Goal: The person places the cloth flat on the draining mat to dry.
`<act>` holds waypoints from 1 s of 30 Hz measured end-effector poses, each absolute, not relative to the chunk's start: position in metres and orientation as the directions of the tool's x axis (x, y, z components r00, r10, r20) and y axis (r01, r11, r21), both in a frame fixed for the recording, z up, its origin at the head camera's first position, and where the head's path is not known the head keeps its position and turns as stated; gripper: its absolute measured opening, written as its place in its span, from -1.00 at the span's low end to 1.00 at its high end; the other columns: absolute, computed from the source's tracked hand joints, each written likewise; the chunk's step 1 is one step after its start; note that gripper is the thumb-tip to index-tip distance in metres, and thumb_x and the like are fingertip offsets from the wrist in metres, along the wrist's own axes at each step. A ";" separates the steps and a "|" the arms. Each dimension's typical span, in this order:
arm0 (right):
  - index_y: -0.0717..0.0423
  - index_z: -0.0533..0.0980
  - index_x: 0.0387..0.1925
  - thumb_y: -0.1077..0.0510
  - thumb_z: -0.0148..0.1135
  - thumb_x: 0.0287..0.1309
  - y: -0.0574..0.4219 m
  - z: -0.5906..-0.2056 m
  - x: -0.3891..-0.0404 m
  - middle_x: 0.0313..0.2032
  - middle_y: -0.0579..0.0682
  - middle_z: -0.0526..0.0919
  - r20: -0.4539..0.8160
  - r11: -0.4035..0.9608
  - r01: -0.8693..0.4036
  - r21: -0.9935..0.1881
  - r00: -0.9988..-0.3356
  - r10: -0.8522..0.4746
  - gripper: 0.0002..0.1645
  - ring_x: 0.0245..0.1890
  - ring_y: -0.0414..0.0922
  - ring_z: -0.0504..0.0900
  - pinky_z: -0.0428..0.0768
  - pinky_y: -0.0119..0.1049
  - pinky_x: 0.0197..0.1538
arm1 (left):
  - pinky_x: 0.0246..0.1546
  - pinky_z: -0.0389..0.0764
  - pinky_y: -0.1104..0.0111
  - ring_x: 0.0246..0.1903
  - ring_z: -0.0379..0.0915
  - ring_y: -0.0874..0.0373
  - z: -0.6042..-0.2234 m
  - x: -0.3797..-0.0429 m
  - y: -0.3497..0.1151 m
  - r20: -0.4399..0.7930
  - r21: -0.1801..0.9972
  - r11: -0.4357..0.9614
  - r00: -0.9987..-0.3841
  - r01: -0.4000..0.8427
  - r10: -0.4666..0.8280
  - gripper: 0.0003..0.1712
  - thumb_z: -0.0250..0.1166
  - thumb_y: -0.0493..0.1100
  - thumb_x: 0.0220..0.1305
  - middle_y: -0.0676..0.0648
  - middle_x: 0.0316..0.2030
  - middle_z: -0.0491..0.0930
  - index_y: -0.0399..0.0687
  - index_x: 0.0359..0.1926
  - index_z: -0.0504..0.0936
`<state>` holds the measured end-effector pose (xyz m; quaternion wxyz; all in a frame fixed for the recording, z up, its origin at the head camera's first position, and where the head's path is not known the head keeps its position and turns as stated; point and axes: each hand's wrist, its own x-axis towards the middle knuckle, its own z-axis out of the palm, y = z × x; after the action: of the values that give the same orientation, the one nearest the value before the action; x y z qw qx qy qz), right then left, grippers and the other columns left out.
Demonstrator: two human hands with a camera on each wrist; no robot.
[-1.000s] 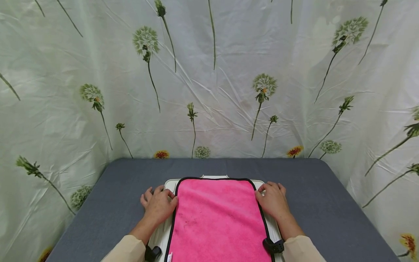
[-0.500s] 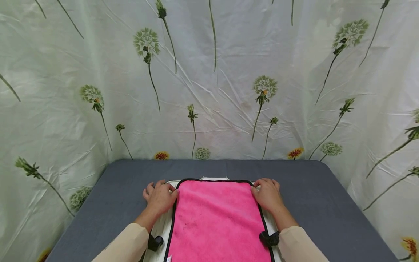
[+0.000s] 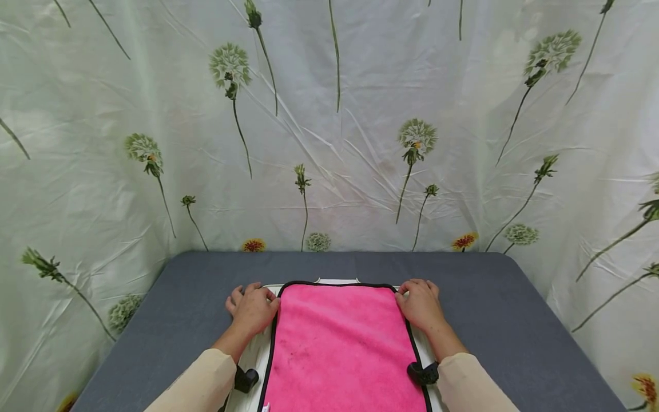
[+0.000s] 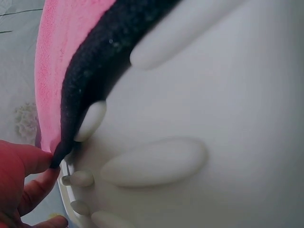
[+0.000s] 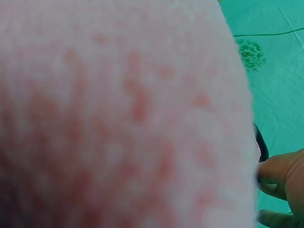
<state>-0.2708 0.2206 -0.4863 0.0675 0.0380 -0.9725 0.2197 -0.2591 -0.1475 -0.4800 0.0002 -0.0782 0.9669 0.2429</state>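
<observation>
A pink cloth (image 3: 345,349) with a black border lies spread over a white ridged board or tray (image 3: 252,360). At the cloth's far left corner, my left hand (image 3: 252,309) pinches the black edge between thumb and finger; the left wrist view shows this pinch on the cloth's border (image 4: 90,66) close up, above the white ridged surface (image 4: 228,114). My right hand (image 3: 419,306) pinches the far right corner the same way. In the right wrist view the blurred cloth (image 5: 133,104) fills most of the picture, and part of the right hand (image 5: 285,183) shows at the edge.
The board rests on a grey-covered table (image 3: 494,320). Behind and beside it hangs a pale curtain (image 3: 340,143) printed with dandelions. Black wrist cameras sit by the left sleeve (image 3: 198,377) and the right sleeve (image 3: 471,380).
Over the last second both hands have shifted slightly, the right a little inward and toward the far corner of the cloth. Between half a second ago and now, almost nothing differs.
</observation>
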 end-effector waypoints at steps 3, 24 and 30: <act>0.13 0.63 -0.39 0.18 0.25 0.28 0.221 -0.486 -0.271 -0.02 0.29 0.70 0.136 0.901 -0.104 -0.422 -0.989 -0.050 -0.86 0.24 0.24 0.52 0.14 0.30 0.45 | 0.35 -0.15 -0.41 0.46 -0.12 -0.51 -0.480 -0.259 -0.146 -0.031 0.467 0.871 -0.987 -0.154 -0.158 -0.81 0.25 -0.12 0.35 -0.37 0.39 0.35 -0.09 -0.35 0.72; 0.15 0.63 -0.39 0.19 0.25 0.30 0.227 -0.482 -0.273 -0.04 0.28 0.72 0.136 0.903 -0.106 -0.417 -0.989 -0.053 -0.85 0.27 0.23 0.50 0.13 0.28 0.47 | 0.34 -0.19 -0.41 0.47 -0.14 -0.50 -0.483 -0.258 -0.150 -0.009 0.468 0.874 -0.989 -0.135 -0.148 -0.82 0.27 -0.14 0.33 -0.38 0.40 0.35 -0.09 -0.36 0.73; 0.16 0.64 -0.36 0.19 0.25 0.32 0.229 -0.479 -0.275 -0.03 0.30 0.71 0.141 0.900 -0.113 -0.421 -0.988 -0.058 -0.85 0.28 0.24 0.49 0.13 0.27 0.48 | 0.34 -0.18 -0.41 0.47 -0.14 -0.49 -0.483 -0.258 -0.150 -0.006 0.471 0.872 -0.989 -0.133 -0.148 -0.81 0.26 -0.13 0.34 -0.37 0.40 0.35 -0.09 -0.38 0.72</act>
<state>-0.2745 0.2286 -0.4794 0.0624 0.0441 -0.9727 0.2190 -0.2578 -0.1503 -0.4835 -0.0152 -0.0726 0.9673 0.2425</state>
